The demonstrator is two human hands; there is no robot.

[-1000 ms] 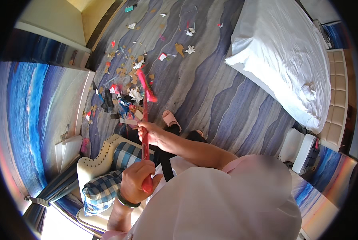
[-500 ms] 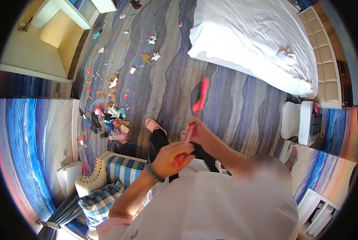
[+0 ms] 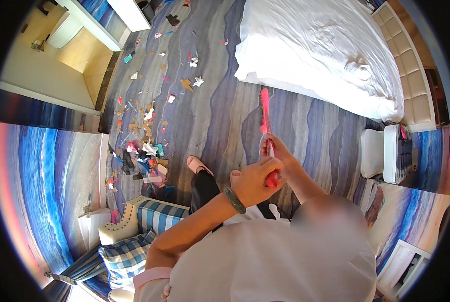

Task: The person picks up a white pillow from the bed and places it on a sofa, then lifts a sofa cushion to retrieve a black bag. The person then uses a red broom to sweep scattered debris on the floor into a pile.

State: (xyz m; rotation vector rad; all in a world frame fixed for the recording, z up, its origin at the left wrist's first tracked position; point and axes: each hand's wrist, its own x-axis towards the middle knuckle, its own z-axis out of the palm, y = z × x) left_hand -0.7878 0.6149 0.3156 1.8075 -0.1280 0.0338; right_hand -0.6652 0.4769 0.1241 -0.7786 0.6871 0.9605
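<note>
A broom with a red handle and a pink-red head [image 3: 265, 110] stands in front of me, its head at the carpet near the bed's corner. My left hand [image 3: 255, 182], a dark green bangle on its wrist, is closed round the top of the handle, with the red end [image 3: 272, 179] poking out. Farther down the handle, my right hand [image 3: 277, 150] is wrapped round it. On the carpet at the left lies a heap of litter [image 3: 147, 163], with paper, cardboard scraps and dark pieces, well apart from the broom.
A bed with a white sheet [image 3: 315, 45] fills the far right. More scraps, including a brown piece [image 3: 187, 84], are strewn over the striped carpet [image 3: 212, 116] up to the open doorway. A checked armchair [image 3: 157, 214] stands at my left, a white bedside cabinet [image 3: 386, 153] at the right.
Both hands have moved right with the broom, the left one most. The broom's head has shifted slightly right and farther away. The view has turned slightly.
</note>
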